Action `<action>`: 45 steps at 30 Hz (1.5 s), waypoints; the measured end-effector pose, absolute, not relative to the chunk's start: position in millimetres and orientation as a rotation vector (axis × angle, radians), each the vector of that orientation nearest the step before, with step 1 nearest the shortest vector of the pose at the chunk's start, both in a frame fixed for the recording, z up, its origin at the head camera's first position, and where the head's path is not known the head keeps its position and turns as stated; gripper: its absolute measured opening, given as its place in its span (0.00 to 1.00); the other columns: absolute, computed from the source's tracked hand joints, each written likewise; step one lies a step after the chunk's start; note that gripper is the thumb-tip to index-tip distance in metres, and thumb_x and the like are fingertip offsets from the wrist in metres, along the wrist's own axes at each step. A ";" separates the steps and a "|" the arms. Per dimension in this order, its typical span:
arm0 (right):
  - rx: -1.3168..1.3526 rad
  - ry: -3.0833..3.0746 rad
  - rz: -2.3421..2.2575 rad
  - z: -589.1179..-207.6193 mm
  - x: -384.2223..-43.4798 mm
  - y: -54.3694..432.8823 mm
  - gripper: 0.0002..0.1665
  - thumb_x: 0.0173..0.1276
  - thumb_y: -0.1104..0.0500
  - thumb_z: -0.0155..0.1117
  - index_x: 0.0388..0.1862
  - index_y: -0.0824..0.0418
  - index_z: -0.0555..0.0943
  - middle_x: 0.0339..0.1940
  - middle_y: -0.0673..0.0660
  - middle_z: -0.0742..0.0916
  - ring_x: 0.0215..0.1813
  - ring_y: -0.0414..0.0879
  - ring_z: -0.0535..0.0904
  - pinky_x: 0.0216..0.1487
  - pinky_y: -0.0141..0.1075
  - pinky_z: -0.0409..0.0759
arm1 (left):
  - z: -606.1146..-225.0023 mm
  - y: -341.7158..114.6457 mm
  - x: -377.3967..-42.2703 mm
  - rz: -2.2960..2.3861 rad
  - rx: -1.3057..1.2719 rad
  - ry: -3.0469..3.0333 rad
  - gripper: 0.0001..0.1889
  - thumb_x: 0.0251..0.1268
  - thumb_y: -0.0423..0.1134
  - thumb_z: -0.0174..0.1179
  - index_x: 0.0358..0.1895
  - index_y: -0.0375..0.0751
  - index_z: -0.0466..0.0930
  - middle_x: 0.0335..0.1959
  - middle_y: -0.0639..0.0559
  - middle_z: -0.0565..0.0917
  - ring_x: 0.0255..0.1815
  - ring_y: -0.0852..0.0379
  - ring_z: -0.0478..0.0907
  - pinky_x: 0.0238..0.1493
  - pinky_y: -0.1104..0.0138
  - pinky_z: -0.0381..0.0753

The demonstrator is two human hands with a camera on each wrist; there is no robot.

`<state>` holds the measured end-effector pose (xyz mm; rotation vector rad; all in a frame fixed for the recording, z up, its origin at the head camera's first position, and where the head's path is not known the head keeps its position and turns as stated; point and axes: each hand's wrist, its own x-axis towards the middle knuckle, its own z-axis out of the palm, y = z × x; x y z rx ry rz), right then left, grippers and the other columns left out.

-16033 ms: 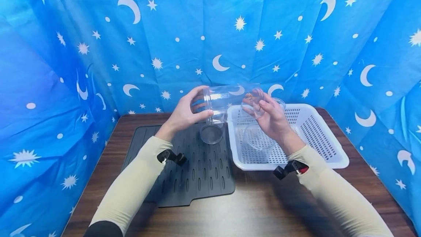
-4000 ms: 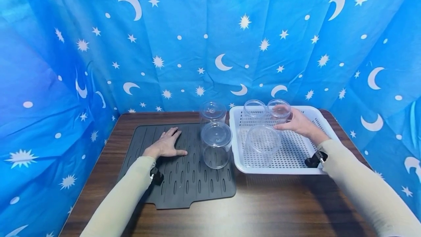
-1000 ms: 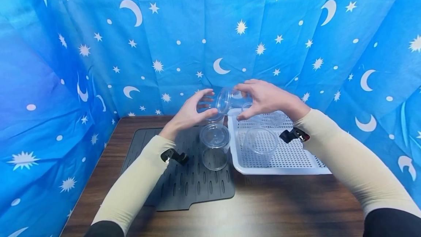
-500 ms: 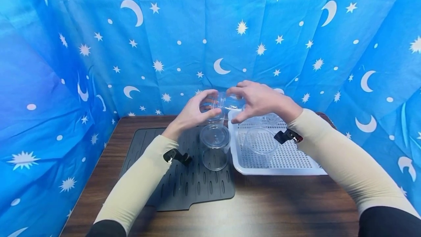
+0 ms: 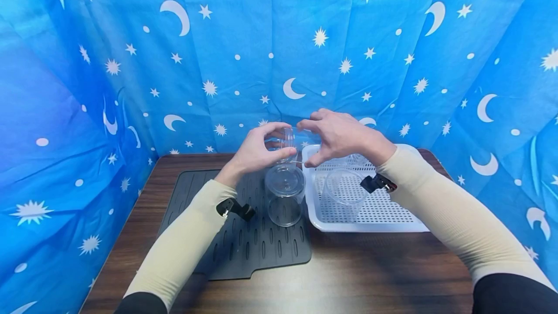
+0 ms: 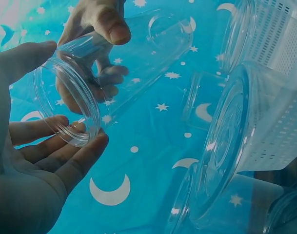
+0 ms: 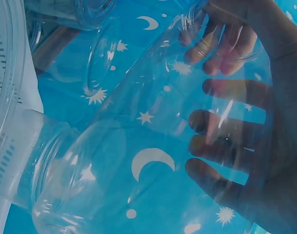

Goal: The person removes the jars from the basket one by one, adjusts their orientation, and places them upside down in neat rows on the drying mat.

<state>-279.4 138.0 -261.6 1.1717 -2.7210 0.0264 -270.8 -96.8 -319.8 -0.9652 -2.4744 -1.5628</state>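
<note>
A clear plastic jar [image 6: 143,53] lies sideways in the air between my hands, its threaded mouth toward the left. My left hand [image 5: 257,154] holds the mouth end, thumb on one side and fingertips on the other. Around the jar's body curl the fingers of my right hand [image 5: 340,134]; in the right wrist view they show through the clear wall. Below, another clear jar [image 5: 285,202] stands on the black ridged mat [image 5: 209,251], its closed end up. A further jar behind it is mostly hidden by my left hand.
A white perforated basket [image 5: 370,227] stands right of the mat. In it are a wide clear jar [image 5: 346,190] at the front left and another clear container [image 5: 355,159] at the back, partly covered by my right hand. A patterned blue curtain [image 5: 244,23] hangs behind the table.
Four seconds ago my left hand rested on the mat and my right reached into the basket. Since then a jar has come up and left, turned sideways, and my left hand has taken its mouth.
</note>
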 end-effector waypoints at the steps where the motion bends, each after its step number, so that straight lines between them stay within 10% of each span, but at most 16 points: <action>1: 1.172 -2.718 0.027 -261.8 -279.5 138.4 0.50 0.41 0.26 0.72 0.62 0.48 0.77 0.37 0.50 0.79 0.39 0.46 0.71 0.27 0.38 0.73 | -319.7 -96.5 -270.7 -1.560 -0.966 -2.472 0.32 0.58 0.48 0.69 0.65 0.42 0.72 0.60 0.50 0.77 0.58 0.54 0.78 0.59 0.63 0.79; 10: 1.169 -2.707 0.018 -261.4 -278.4 139.8 0.52 0.41 0.25 0.72 0.63 0.49 0.75 0.40 0.52 0.80 0.40 0.48 0.72 0.30 0.39 0.74 | -320.4 -95.3 -270.9 -1.537 -0.960 -2.449 0.30 0.58 0.48 0.69 0.64 0.45 0.74 0.59 0.50 0.77 0.57 0.54 0.78 0.58 0.64 0.79; 19: 1.109 -2.742 0.410 -251.5 -278.3 159.0 0.61 0.46 0.30 0.75 0.73 0.57 0.63 0.66 0.60 0.75 0.67 0.56 0.68 0.63 0.56 0.72 | -320.3 -95.7 -269.9 -1.557 -0.938 -2.433 0.29 0.57 0.47 0.70 0.63 0.47 0.75 0.57 0.49 0.78 0.57 0.51 0.79 0.58 0.62 0.80; 33: 0.881 -2.565 1.260 -263.7 -283.8 196.3 0.38 0.62 0.55 0.71 0.70 0.55 0.68 0.65 0.59 0.77 0.67 0.55 0.72 0.68 0.54 0.69 | -319.1 -101.9 -272.5 -1.590 -0.912 -2.399 0.27 0.58 0.46 0.70 0.62 0.49 0.76 0.54 0.49 0.79 0.54 0.52 0.81 0.58 0.64 0.79; 45: 0.653 -2.353 1.662 -288.3 -275.8 219.0 0.26 0.72 0.53 0.59 0.68 0.51 0.70 0.63 0.56 0.79 0.67 0.53 0.73 0.64 0.37 0.72 | -318.4 -104.5 -270.0 -1.658 -0.924 -2.348 0.27 0.59 0.43 0.69 0.62 0.46 0.75 0.57 0.48 0.79 0.53 0.50 0.83 0.56 0.59 0.81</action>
